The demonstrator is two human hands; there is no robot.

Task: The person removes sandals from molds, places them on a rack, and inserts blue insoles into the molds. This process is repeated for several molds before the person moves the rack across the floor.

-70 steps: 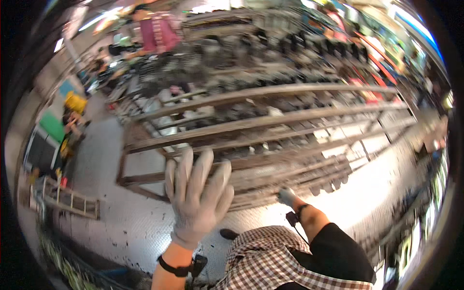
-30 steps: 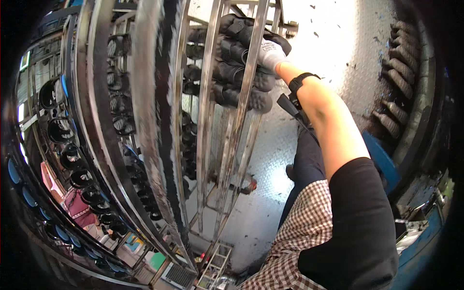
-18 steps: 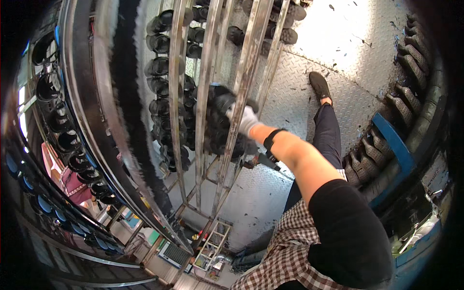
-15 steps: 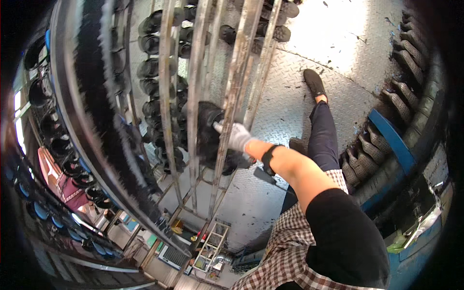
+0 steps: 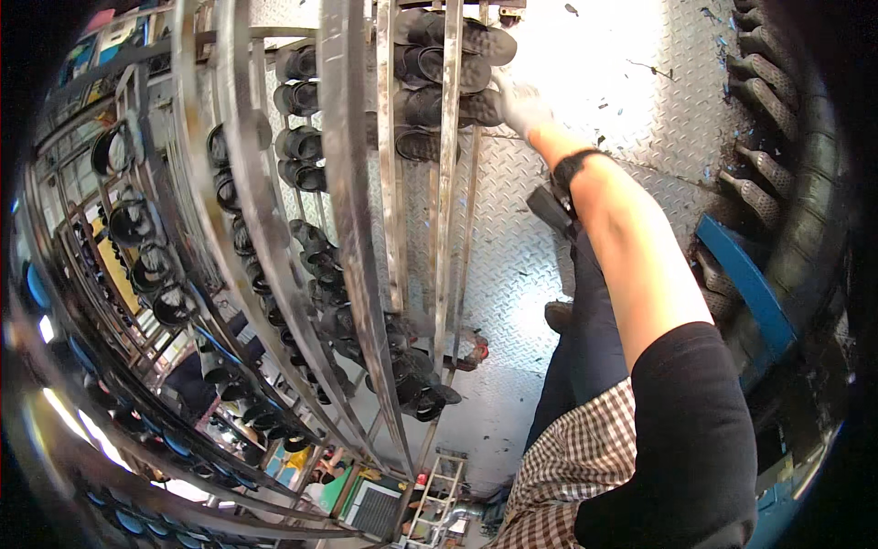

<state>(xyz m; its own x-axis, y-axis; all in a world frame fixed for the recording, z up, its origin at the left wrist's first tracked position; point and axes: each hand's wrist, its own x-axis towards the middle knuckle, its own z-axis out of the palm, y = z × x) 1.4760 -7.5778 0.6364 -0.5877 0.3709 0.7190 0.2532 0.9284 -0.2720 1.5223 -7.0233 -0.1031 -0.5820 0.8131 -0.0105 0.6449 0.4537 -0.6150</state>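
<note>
My right hand (image 5: 523, 105), in a pale glove and smeared by motion, reaches to the far part of a metal rack. Its fingertips are beside the toe of a black shoe (image 5: 480, 107); whether they grip it cannot be told. More black shoes (image 5: 448, 67) lie in pairs on the same rack, toes pointing right. A wide black band circles my right forearm. My left hand is not in view.
Upright metal bars (image 5: 450, 183) of the rack stand left of my arm. Lower down hang more black shoes (image 5: 416, 380). Grey shoe-shaped forms (image 5: 761, 96) line a dark curved machine at right, near a blue bar (image 5: 745, 284). Patterned metal plate (image 5: 512, 238) covers the floor.
My right hand has moved from the rack's middle up to its far part. The view has shifted, and more of the rack's shoes show at left.
</note>
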